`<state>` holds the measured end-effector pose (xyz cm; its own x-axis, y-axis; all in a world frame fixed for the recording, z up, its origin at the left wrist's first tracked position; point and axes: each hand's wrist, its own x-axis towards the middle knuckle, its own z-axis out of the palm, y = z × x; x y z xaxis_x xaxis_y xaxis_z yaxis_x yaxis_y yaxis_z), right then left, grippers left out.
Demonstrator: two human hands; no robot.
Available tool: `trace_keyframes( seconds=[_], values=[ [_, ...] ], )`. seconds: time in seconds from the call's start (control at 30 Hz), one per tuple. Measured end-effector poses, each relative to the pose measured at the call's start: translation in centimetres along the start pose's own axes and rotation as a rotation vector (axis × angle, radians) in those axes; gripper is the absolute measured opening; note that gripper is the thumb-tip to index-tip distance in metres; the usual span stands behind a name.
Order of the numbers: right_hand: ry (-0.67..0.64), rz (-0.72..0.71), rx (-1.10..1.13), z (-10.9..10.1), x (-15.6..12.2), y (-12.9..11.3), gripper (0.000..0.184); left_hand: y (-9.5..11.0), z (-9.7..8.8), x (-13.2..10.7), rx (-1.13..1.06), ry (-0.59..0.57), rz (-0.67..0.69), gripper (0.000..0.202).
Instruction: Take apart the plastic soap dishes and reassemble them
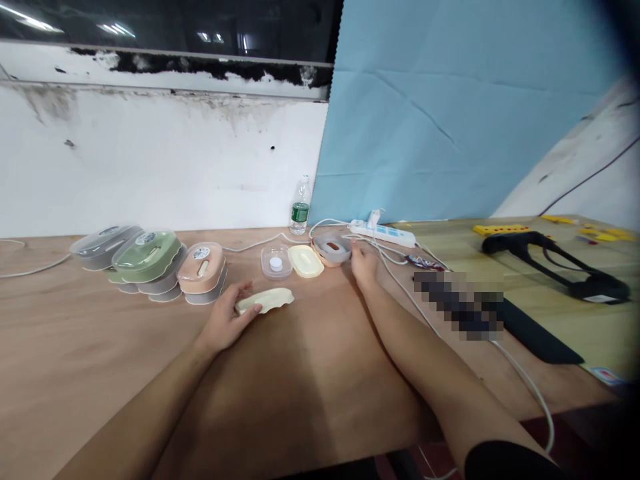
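My left hand [227, 317] is closed round one end of a cream wavy-edged plastic piece [270, 300], thumb in front and fingers behind. My right hand [365, 263] grips the right side of a small lidless grey box [333, 248] with an orange-brown slot in its floor and a peach part beneath or beside it; some fingers are hidden. Left of this box lie a cream shallow tray [306, 261] and a clear lid [276, 262] with a round white sticker.
Stacked grey, green and peach lidded boxes [150, 257] stand at the left. A water bottle [300, 207] is by the wall. A white power strip [383, 233] and cables lie behind my right hand. Further right are a black strap-like frame [555, 267] and a yellow power strip [500, 230].
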<state>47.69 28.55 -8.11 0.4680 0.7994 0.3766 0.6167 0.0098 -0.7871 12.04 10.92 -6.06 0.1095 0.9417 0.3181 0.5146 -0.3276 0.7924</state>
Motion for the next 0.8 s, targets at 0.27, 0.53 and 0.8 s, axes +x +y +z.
trace_keyframes(
  seconds=[0.27, 0.53, 0.8],
  values=[
    [-0.080, -0.089, -0.159, 0.0, -0.5, -0.4, 0.062, 0.1, 0.0, 0.0, 0.013, -0.013, -0.009, 0.051],
    [-0.078, -0.114, -0.113, 0.2, -0.5, -0.1, 0.058, 0.0, 0.0, 0.0, 0.043, -0.027, 0.005, 0.045],
    [-0.033, -0.214, 0.006, 0.0, -2.2, -1.8, 0.048, 0.0, -0.3, 0.2, 0.080, -0.058, 0.019, 0.036]
  ],
)
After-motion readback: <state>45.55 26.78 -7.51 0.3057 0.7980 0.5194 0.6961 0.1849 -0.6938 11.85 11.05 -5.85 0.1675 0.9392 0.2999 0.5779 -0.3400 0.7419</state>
